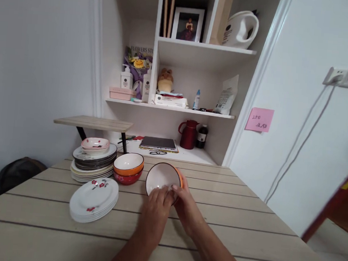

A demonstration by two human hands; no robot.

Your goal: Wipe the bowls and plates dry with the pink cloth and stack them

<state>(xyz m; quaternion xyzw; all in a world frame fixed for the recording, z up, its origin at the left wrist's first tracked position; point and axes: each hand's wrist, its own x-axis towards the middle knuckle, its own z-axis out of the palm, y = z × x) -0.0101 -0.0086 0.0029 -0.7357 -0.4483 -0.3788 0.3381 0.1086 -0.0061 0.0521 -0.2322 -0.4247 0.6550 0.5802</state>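
Observation:
An orange bowl [161, 174] with a white inside and dark rim is tilted toward me above the table. My right hand [187, 207] is closed around its right side, with the thumb over the near rim. My left hand [156, 210] reaches to the bowl's near part, fingers bent together against the inside. A small pale patch shows by those fingertips, too blurred to name. Left of the bowl, another orange bowl [128, 164] sits in a red bowl [128, 177]. Nearer me is a stack of white plates [90, 202] with red flowers.
Behind the white plates stand taller stacked plates [94, 165] topped by a pink dotted dish [95, 143]. A small raised wooden stand [94, 122] is at the back left. Shelves behind the slatted table [229, 228] hold a red jug [188, 134], a dark bottle [202, 136] and a laptop [158, 143].

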